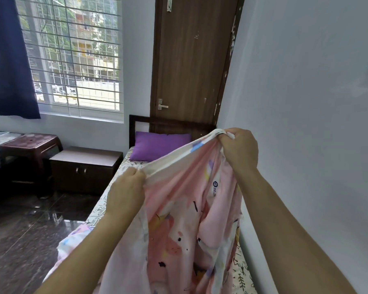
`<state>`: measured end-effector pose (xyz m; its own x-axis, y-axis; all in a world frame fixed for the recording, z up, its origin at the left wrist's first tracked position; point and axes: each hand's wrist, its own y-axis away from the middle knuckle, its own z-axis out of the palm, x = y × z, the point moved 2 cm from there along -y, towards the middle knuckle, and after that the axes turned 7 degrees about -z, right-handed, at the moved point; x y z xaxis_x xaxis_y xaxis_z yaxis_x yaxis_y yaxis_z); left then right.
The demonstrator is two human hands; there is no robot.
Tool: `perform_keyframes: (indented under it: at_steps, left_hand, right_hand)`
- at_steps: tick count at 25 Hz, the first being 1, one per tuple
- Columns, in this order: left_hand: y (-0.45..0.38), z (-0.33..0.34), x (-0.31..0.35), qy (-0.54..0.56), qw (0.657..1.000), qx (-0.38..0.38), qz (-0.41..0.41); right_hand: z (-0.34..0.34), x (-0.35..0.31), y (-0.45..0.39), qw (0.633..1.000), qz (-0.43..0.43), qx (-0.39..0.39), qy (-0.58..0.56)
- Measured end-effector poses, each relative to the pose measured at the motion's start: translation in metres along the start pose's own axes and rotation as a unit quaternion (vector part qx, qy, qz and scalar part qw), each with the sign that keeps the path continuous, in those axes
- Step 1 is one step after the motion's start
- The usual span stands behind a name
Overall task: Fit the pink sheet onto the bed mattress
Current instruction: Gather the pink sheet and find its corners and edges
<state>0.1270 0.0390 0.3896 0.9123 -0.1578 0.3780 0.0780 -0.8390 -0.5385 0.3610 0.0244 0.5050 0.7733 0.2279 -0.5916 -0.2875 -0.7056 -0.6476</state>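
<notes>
The pink sheet [183, 219], printed with cartoon shapes, hangs bunched in front of me over the bed. My left hand [126, 187] grips its white hem low on the left. Higher up, near the wall, my right hand [239, 148] grips the same hem, which stretches taut between the two hands. The mattress [106, 200] carries a white patterned cover and shows along the left side and at the lower right. More of the sheet spills over the bed's left edge at the bottom. Most of the mattress top is hidden behind the sheet.
A purple pillow [157, 148] lies at the head by the dark headboard [172, 124] and a brown door [191, 60]. A white wall runs close along the right. Left of the bed stand a low cabinet [85, 168], a maroon stool [30, 147] and a barred window [72, 54].
</notes>
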Motion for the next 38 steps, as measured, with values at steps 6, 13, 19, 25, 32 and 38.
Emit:
perform_keyframes:
  at_steps: [6, 13, 19, 25, 32, 38]
  left_hand:
    - [0.021, 0.032, -0.034, -0.023, 0.994, -0.079, -0.076]
    - [0.007, 0.001, -0.041, 0.382, 0.900, -0.104, -0.180]
    - [-0.008, -0.001, -0.013, 0.504, 0.735, -0.385, -0.239]
    - [0.000, 0.003, 0.016, 0.354, 0.811, -0.465, -0.013]
    - [0.005, -0.006, -0.008, 0.324, 0.876, -0.352, -0.055]
    - [0.021, -0.012, -0.009, 0.080, 0.964, -0.246, 0.056]
  right_hand:
    - [-0.010, 0.023, -0.011, 0.998, 0.043, 0.049, -0.015]
    - [-0.016, 0.062, -0.028, 0.990, 0.108, 0.085, -0.004]
    - [0.038, 0.118, 0.044, 0.934, 0.197, -0.296, 0.021]
    - [0.083, 0.017, 0.081, 0.797, 0.043, -0.545, -0.258]
    - [0.107, 0.017, 0.090, 0.770, 0.030, -0.599, -0.217]
    - [0.112, 0.012, 0.090, 0.878, -0.022, -0.448, -0.168]
